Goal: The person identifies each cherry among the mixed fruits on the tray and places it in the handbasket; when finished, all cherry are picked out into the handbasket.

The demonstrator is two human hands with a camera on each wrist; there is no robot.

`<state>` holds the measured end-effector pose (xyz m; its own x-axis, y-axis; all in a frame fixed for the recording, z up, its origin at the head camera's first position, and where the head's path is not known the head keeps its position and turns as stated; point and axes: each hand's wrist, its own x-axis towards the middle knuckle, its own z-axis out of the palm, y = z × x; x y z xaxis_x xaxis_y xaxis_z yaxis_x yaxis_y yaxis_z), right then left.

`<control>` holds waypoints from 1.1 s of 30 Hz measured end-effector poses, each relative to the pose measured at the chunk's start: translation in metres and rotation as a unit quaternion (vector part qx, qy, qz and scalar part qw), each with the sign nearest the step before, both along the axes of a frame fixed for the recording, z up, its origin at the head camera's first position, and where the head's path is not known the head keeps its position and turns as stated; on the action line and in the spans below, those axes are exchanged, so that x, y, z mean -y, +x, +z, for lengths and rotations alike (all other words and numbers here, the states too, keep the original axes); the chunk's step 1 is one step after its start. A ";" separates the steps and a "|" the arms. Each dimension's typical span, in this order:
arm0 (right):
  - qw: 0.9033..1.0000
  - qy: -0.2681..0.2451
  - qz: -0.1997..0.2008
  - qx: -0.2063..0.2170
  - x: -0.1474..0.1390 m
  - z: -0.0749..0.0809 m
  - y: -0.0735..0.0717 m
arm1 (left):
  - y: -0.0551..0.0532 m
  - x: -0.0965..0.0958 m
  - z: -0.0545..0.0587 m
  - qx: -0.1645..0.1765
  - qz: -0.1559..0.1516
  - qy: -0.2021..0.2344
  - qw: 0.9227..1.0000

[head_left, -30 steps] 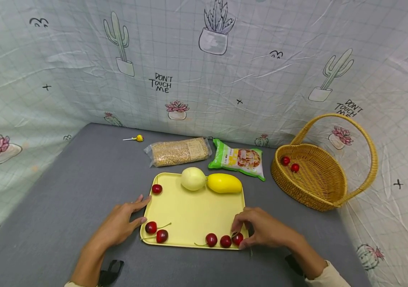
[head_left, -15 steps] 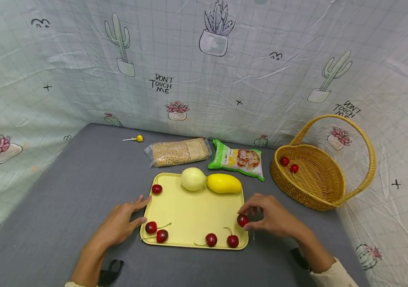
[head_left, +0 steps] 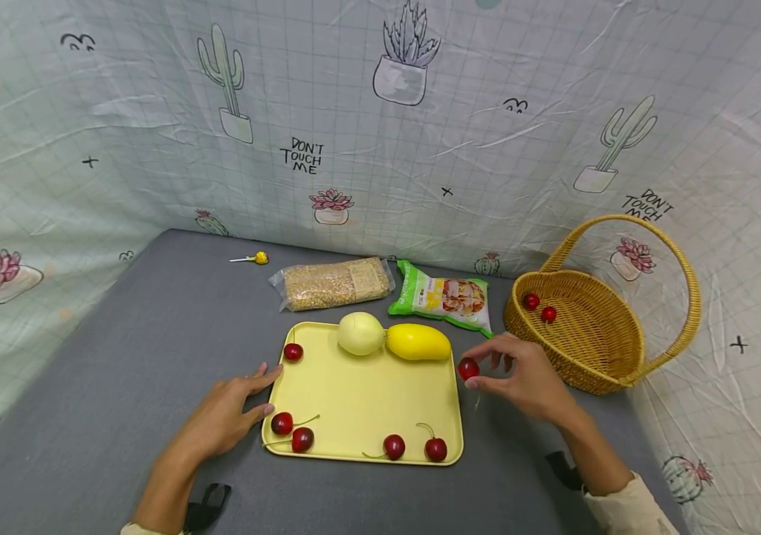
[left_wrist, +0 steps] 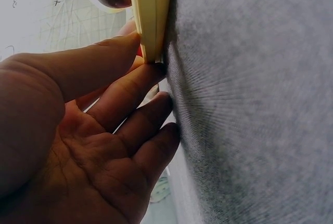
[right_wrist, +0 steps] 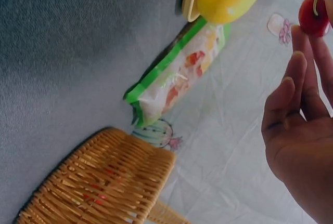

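My right hand [head_left: 521,375] pinches a dark red cherry [head_left: 468,368] between thumb and fingertips, just off the tray's right edge. Its stem hangs down in the head view, and the cherry [right_wrist: 314,16] also shows at the top right of the right wrist view. My left hand [head_left: 223,416] rests on the table with thumb and forefinger spread against the left rim of the yellow tray [head_left: 360,405]. Two cherries [head_left: 302,440] lie near that thumb, one cherry [head_left: 293,352] at the upper left corner. Along the front right lie a cherry [head_left: 394,446] and another cherry [head_left: 435,449].
At the tray's back are a pale green round fruit [head_left: 360,334] and a yellow oblong fruit [head_left: 418,342]. Behind stand a grain bag [head_left: 334,284], a green-and-white packet [head_left: 447,296] and a lollipop [head_left: 258,258]. The wicker basket [head_left: 597,327] at right holds two cherries [head_left: 548,315].
My right hand has picked the cherry from the tray's front right corner and carried it up and rightward past the rim. A neighbouring cherry shifted slightly right. The left hand stays put.
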<state>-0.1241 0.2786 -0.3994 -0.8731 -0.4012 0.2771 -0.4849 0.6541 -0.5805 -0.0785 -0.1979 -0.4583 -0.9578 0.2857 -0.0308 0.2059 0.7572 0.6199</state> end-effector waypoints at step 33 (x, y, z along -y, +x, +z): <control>0.945 -0.191 -0.266 -0.008 -0.063 0.002 -0.054 | 0.000 0.000 0.002 0.013 0.002 0.005 1.000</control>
<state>-0.1778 0.3417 -0.3975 -0.9176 0.2240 0.3284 -0.1580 0.5526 -0.8184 -0.0785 -0.1980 -0.4568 -0.9581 0.2817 -0.0523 0.1862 0.7512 0.6332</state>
